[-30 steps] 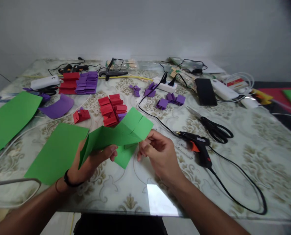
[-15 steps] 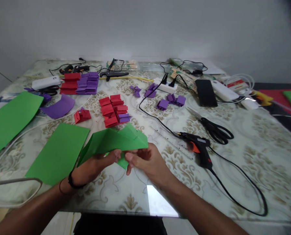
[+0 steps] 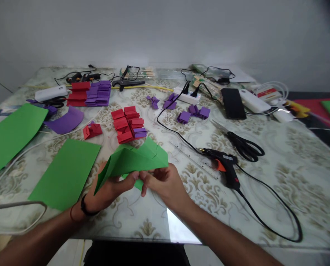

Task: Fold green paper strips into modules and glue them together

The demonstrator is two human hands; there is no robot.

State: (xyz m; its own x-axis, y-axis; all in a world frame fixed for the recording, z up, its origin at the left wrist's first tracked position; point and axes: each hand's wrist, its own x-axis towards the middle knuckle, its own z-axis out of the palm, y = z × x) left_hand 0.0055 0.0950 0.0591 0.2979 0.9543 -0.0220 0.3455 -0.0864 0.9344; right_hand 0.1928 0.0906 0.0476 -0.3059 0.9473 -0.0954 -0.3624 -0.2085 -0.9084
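Observation:
A creased sheet of green paper (image 3: pixel 137 159) is held up off the table between my two hands. My left hand (image 3: pixel 112 188) pinches its lower edge from the left, some fingers hidden behind the paper. From the right, my right hand (image 3: pixel 165 183) grips the same edge with thumb and fingers, close to the left thumb. A small green flap hangs below the thumbs. Flat on the table to the left lies a green sheet (image 3: pixel 66 171). Just beyond the held paper sit folded red pieces (image 3: pixel 125 123) with a purple one among them.
To the right lie a black glue gun (image 3: pixel 224 162) with its cord and black-handled scissors (image 3: pixel 242 146). Purple folded pieces (image 3: pixel 184 117), a power strip (image 3: pixel 187 96) and a phone (image 3: pixel 233 103) are farther back. Another green sheet (image 3: pixel 12 136) lies far left.
The left part of the green paper has swung inward and upright, and more of my left hand shows behind it. My right hand stays nearly in place.

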